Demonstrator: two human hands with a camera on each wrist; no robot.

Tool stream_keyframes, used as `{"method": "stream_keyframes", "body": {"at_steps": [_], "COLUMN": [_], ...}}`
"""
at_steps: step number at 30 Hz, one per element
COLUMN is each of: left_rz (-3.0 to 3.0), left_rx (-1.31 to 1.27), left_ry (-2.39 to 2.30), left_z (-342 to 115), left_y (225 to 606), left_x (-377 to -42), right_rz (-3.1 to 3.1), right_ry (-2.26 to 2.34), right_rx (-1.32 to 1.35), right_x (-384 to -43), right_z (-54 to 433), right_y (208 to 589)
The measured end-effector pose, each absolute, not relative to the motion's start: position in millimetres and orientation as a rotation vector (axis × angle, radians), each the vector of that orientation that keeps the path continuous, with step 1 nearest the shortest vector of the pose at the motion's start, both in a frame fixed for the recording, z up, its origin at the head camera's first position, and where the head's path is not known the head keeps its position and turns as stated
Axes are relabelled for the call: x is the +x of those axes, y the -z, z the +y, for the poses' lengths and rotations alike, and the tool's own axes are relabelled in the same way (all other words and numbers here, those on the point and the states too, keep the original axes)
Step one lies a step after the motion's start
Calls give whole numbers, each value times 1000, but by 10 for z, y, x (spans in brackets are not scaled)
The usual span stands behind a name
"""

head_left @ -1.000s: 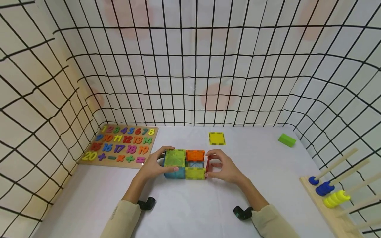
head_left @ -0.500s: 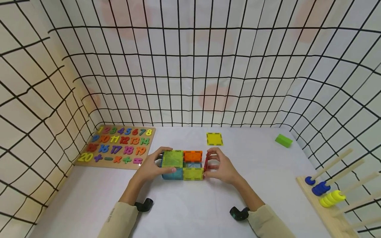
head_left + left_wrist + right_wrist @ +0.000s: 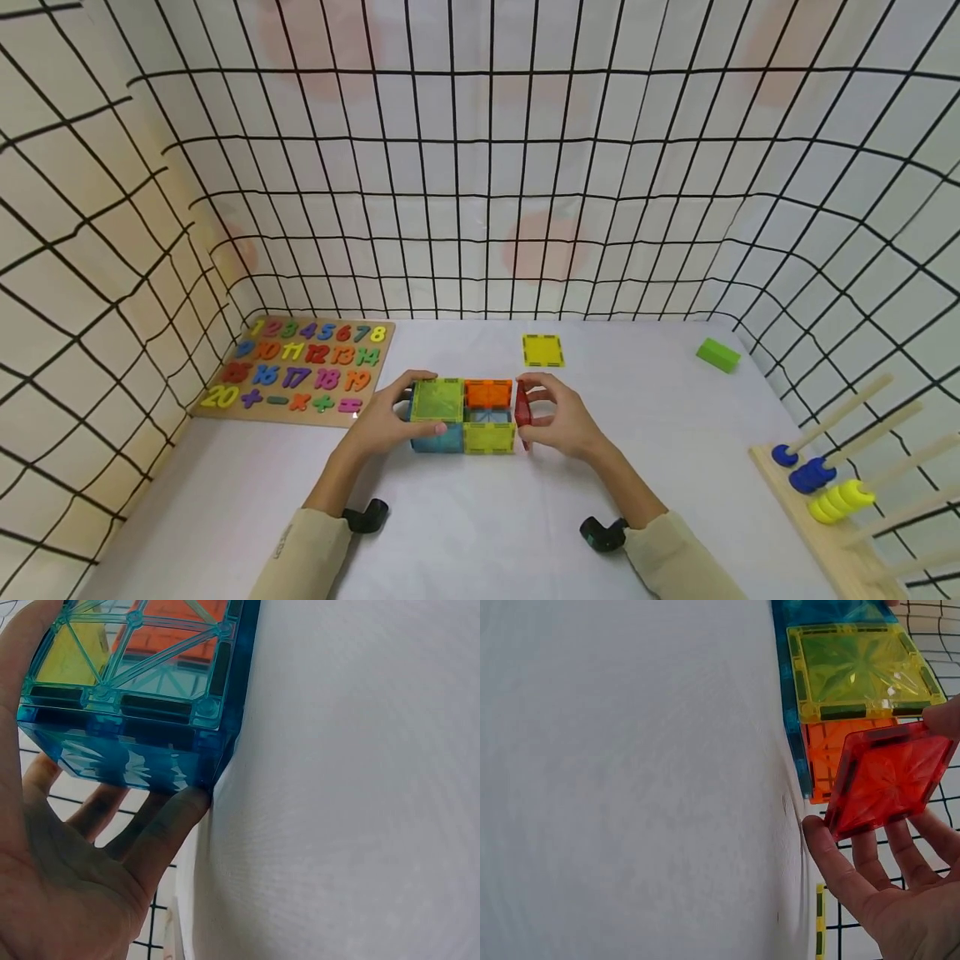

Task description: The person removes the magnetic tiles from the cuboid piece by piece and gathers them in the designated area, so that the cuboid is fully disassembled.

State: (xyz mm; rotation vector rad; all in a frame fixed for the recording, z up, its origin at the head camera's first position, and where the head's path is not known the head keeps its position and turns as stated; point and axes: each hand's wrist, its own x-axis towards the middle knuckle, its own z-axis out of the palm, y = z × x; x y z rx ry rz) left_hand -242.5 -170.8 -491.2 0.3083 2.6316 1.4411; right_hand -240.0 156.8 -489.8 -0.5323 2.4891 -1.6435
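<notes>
Red tile (image 3: 891,780) pinched by right hand (image 3: 564,422), fingertips (image 3: 820,831) on edges (left hand (image 3: 384,425) gripping box (image 3: 459,414))

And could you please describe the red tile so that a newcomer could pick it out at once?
On the white tabletop, find the block of see-through coloured tiles. At its right-hand end, the person's right grip holds the red tile by its edges. It is the only red one; its neighbours in the block are yellow-green, orange and blue.
</notes>
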Motion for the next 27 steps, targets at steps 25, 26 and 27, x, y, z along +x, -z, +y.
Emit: {"method": "stream_keyframes", "body": {"at_steps": [25, 26, 27], "left_rz": [2621, 2624, 2626], "left_rx": [294, 296, 296], "left_ry": [-1434, -1432, -1431], "left_z": [-1708, -1707, -1706], "left_y": [4907, 4906, 4905], "left_x": [-2418, -2422, -2426], "right_rz": [2705, 2715, 2724], "right_ry": [1469, 1460, 1455], "right_rx": [-461, -469, -478], "right_x": [-2548, -2559, -2573], "right_z": [2060, 2090, 2122], "right_y": [4685, 4674, 4669]}}
